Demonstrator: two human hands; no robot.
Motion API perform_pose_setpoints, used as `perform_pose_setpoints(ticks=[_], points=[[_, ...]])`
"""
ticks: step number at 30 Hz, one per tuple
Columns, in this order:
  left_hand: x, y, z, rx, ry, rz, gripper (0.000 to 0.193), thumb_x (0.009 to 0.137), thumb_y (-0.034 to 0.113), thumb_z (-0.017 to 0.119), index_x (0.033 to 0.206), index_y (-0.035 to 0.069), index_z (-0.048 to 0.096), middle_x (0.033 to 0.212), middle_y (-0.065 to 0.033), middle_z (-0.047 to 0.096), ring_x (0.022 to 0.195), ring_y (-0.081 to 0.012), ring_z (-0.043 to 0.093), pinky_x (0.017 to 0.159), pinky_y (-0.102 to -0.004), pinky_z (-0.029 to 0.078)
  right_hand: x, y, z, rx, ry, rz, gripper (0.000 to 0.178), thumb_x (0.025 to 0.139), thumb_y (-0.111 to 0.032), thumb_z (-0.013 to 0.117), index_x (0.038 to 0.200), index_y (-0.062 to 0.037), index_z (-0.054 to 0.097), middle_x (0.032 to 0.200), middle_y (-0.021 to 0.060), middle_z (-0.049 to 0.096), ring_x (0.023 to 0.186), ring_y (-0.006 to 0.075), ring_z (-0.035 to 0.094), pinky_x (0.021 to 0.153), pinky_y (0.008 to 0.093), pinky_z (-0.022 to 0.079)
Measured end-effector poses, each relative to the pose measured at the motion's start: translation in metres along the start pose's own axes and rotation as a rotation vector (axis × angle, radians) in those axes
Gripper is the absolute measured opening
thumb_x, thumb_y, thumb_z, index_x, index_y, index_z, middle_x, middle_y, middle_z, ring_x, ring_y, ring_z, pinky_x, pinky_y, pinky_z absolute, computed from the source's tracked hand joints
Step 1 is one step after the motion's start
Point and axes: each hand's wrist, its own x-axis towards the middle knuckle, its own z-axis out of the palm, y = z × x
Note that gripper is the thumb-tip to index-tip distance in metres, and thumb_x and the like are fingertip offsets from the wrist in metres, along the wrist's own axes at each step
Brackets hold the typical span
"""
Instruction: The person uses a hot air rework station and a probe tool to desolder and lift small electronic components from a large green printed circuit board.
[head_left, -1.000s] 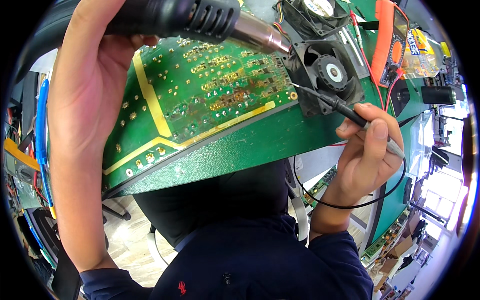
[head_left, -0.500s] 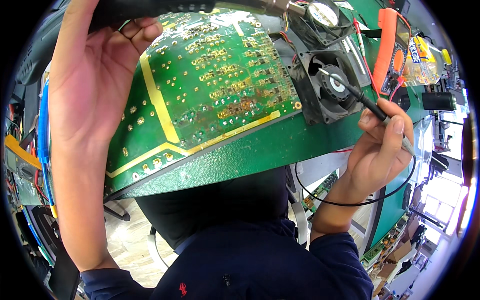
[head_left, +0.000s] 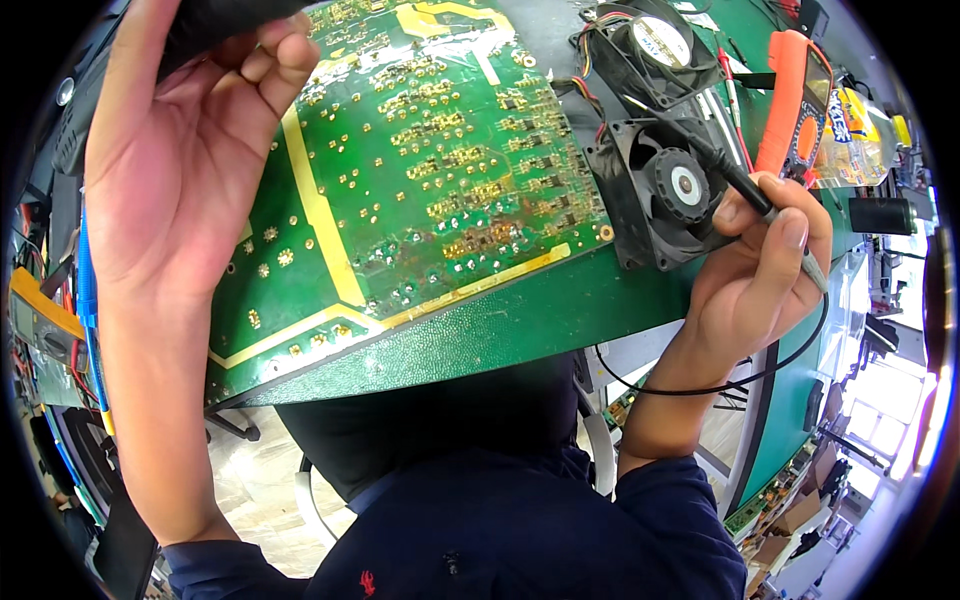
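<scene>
My left hand (head_left: 185,170), palm up with fingers curled, holds the black handle of a hot-air gun (head_left: 215,30) above the left part of a large green circuit board (head_left: 350,225). The gun's nozzle is outside the view. Between the thumb and fingers of my right hand (head_left: 765,270) is a soldering iron (head_left: 750,192) with a dark grip, its tip pointing up and left. It passes above a black square cooling fan (head_left: 685,190), and the tip appears near the gap toward a second fan (head_left: 660,45). Whether the tip touches anything, I cannot tell.
The board lies on a green tabletop (head_left: 490,335) with a curved front edge. An orange multimeter (head_left: 782,105), a plastic packet (head_left: 850,145) and a black cylinder (head_left: 880,215) are at the right. A yellow-edged meter (head_left: 40,305) and blue tube (head_left: 87,270) are far left. The iron's cable (head_left: 690,392) loops below my right hand.
The view has shifted, so board and fans appear slightly lower. The hot-air gun's nozzle has left the picture. The soldering iron's tip has moved from over the nearer fan toward its far edge.
</scene>
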Motion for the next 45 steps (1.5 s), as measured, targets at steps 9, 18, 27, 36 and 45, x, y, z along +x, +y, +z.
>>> perform_pose_setpoints(ticks=[9,18,27,36,45], points=[[-0.002,0.008,-0.017,-0.007,0.067,0.053,0.046,0.093,0.025,0.042,0.111,-0.018,0.040,0.105,-0.0239,0.048,0.097,-0.0250,0.043,0.091,-0.0317,0.038,0.003,0.007,0.002,-0.168,0.173,-0.058,0.030,0.092,-0.019,0.040,0.102,0.0074,0.051,0.072,0.0119,0.058,0.064,0.0144,0.053,0.060,0.0227,0.042],[0.000,0.008,-0.016,-0.070,0.094,0.078,0.045,0.092,0.023,0.044,0.109,-0.018,0.041,0.100,-0.0216,0.046,0.096,-0.0243,0.041,0.087,-0.0318,0.038,0.003,0.008,-0.002,-0.273,0.183,0.009,0.028,0.091,-0.013,0.043,0.111,0.0065,0.048,0.084,0.0122,0.060,0.076,0.0128,0.055,0.072,0.0233,0.043],[0.001,0.007,-0.013,-0.051,0.114,0.083,0.043,0.091,0.022,0.046,0.110,-0.016,0.039,0.096,-0.0176,0.042,0.089,-0.0207,0.039,0.083,-0.0307,0.037,0.002,0.006,0.000,-0.218,0.196,0.047,0.028,0.088,-0.010,0.048,0.111,0.0065,0.048,0.083,0.0115,0.060,0.078,0.0135,0.055,0.076,0.0245,0.042],[0.003,0.007,-0.013,-0.021,0.093,0.075,0.042,0.092,0.023,0.044,0.109,-0.015,0.038,0.092,-0.0134,0.040,0.085,-0.0185,0.035,0.080,-0.0301,0.036,0.002,0.007,-0.001,-0.233,0.161,0.033,0.028,0.088,-0.007,0.047,0.113,0.0068,0.045,0.086,0.0129,0.060,0.080,0.0150,0.055,0.078,0.0260,0.043],[0.002,0.006,-0.014,0.138,0.145,0.131,0.047,0.094,0.029,0.039,0.109,-0.015,0.042,0.098,-0.0194,0.050,0.089,-0.0212,0.047,0.082,-0.0322,0.039,0.002,0.006,0.006,-0.183,0.186,-0.022,0.030,0.088,-0.009,0.046,0.112,0.0083,0.046,0.083,0.0140,0.061,0.076,0.0165,0.056,0.073,0.0275,0.044]])
